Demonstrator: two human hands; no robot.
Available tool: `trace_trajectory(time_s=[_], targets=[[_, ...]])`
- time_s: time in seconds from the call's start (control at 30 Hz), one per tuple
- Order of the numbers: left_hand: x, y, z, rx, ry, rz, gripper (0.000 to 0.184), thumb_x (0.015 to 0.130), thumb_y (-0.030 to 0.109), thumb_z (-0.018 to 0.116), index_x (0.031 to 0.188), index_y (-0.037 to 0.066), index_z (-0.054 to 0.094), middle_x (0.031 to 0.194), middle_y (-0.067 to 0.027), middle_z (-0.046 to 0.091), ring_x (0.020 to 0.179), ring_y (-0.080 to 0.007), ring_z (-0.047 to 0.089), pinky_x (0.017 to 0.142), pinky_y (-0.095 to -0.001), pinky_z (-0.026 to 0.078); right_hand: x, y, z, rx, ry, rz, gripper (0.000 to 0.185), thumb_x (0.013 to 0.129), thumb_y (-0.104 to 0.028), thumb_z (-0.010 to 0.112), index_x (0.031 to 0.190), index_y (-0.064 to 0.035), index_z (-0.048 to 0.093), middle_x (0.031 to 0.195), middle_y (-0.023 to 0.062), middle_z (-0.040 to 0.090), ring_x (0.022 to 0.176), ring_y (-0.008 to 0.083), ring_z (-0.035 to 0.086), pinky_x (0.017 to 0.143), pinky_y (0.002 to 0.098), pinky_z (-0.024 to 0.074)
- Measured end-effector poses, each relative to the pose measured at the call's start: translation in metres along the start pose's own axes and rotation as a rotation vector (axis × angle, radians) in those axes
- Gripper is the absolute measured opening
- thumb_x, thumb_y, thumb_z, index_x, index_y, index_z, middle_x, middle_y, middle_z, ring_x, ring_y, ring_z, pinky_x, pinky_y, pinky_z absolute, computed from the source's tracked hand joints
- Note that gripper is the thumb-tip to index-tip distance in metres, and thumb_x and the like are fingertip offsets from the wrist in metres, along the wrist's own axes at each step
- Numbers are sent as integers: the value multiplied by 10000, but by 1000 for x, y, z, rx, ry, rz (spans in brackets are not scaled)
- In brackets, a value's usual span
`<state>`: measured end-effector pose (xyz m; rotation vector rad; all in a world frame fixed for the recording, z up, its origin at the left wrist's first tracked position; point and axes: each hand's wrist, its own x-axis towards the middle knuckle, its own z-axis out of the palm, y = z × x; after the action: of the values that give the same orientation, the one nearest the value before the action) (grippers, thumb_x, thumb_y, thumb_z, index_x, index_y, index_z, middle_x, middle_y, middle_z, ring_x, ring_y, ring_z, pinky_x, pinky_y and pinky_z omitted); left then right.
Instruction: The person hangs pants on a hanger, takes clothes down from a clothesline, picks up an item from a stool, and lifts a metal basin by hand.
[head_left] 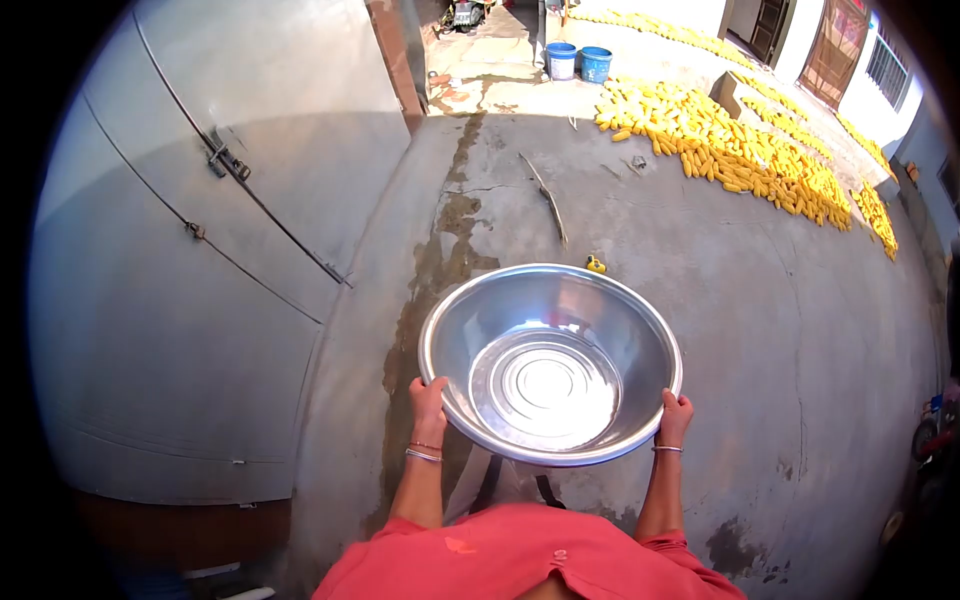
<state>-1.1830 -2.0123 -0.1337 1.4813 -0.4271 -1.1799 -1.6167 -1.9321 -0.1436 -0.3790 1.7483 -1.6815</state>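
A wide, shiny metal basin (470, 310) is held in front of my body, its hollow facing up and nothing visible inside it. My left hand (428, 402) grips the rim at the near left, thumb over the edge. On the near right of the rim, my right hand (676, 416) is closed in the same way. The fingers under the rim are mostly hidden on both sides. Beyond the basin's far edge a small yellow object (596, 264) lies on the concrete floor.
A large metal gate (200, 330) stands along the left. Ahead, a stick (547, 203) lies on the ground near a wet streak (430, 300). Two blue buckets (595, 66) stand farther back. Yellow corn cobs (730, 145) cover the floor at the upper right.
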Motion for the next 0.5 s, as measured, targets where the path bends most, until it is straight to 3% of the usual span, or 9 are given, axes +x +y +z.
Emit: trace_trajectory(time_s=[0.2,0.5], targets=[[185,74,87,-90,4,-32,234,699,-12,613,902,-74,515,849,-134,589,727,-202,590,639,-321,484,103,-8,178,-49,49,-3,137,757,-73,639,742,22,543,688,40,549,570,122,490,538,257,421],[413,158,236,10,-100,37,296,723,16,613,984,-86,515,890,-149,597,772,-208,592,686,-332,482,237,-60,369,3,86,-18,179,764,-105,640,780,45,544,734,78,584,645,141,547,603,283,468]])
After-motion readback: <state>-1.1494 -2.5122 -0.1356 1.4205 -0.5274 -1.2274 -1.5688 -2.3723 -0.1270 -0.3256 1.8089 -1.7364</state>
